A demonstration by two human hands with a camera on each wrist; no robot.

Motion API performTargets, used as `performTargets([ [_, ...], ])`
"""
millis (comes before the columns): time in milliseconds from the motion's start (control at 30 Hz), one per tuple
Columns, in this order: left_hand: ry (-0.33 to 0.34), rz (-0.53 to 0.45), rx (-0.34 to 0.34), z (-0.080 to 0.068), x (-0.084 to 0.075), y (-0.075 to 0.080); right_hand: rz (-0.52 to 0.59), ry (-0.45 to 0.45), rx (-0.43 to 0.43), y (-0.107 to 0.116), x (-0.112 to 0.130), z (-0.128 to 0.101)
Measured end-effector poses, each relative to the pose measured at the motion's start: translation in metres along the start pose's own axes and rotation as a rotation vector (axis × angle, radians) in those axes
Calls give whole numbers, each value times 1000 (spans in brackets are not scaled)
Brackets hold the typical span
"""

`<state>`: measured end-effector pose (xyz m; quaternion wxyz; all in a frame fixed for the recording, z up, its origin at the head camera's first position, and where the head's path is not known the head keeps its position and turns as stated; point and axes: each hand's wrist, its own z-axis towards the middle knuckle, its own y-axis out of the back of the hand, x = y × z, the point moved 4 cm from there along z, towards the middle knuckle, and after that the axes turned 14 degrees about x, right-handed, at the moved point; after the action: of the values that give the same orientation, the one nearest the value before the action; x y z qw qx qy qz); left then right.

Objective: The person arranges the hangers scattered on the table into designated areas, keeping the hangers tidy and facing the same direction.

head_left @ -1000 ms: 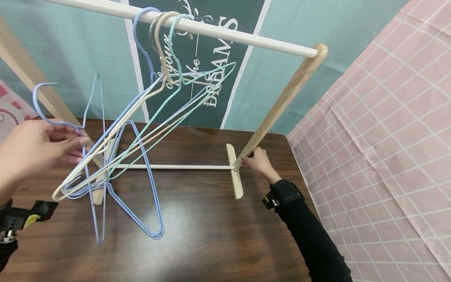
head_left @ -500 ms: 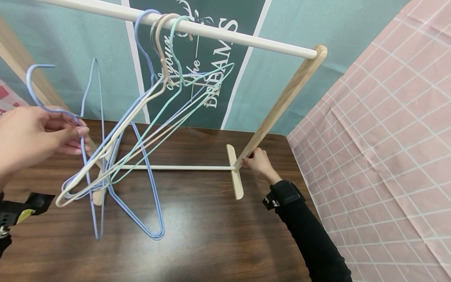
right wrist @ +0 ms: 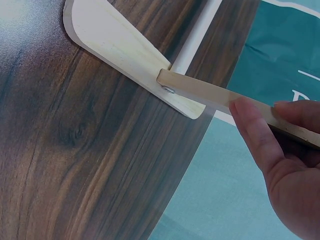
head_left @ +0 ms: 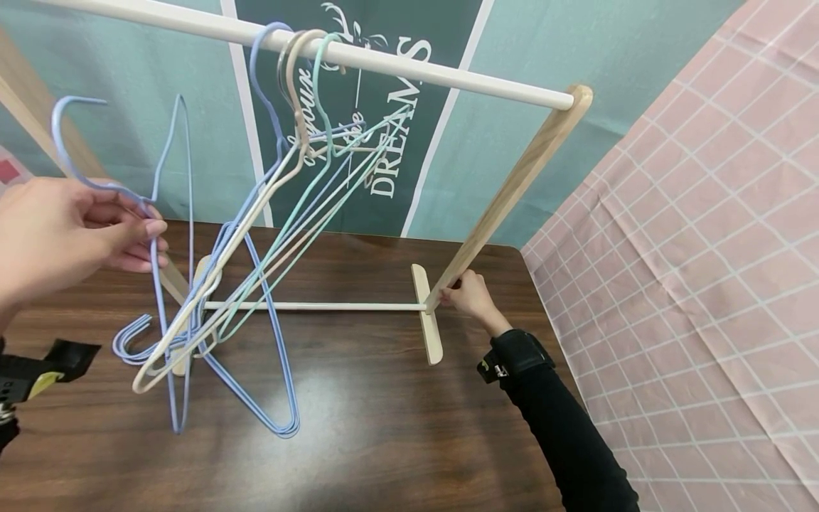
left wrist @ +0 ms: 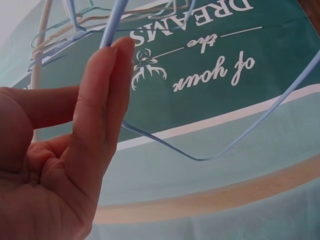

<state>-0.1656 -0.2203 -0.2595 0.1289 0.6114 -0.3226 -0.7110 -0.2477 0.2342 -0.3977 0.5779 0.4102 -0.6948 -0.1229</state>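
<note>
My left hand (head_left: 96, 231) pinches a blue hanger (head_left: 156, 277) near the base of its hook, left of the rack, its hook pointing up and free of the rail. In the left wrist view, thumb and fingers close on the blue hanger (left wrist: 114, 22). The right hand (head_left: 469, 295) grips the rack's right wooden post (head_left: 512, 188) low down, just above its foot; the right wrist view shows fingers around that post (right wrist: 220, 95). From the white rail (head_left: 409, 67) hang a blue, a beige and a mint hanger (head_left: 320, 92), bunched together.
Several stacked blue hangers (head_left: 281, 370) lie on the dark wooden table (head_left: 371, 427), partly behind the hanging ones. The rack's lower white bar (head_left: 345, 306) runs to the right wooden foot (head_left: 430, 334). Behind stands a teal cloth (head_left: 512, 43); a pink checked cloth (head_left: 704, 284) is at right.
My left hand has risen with the blue hanger, its hook now higher beside the rail. The hanging hangers have swung slightly. The right hand stays on the post.
</note>
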Motion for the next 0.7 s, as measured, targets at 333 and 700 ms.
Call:
performTargets([
  [333, -15, 329, -48, 7, -11, 12, 24, -14, 0, 1, -1, -2],
  [700, 36, 326, 0, 16, -39, 6, -10, 8, 2, 1, 0, -2],
])
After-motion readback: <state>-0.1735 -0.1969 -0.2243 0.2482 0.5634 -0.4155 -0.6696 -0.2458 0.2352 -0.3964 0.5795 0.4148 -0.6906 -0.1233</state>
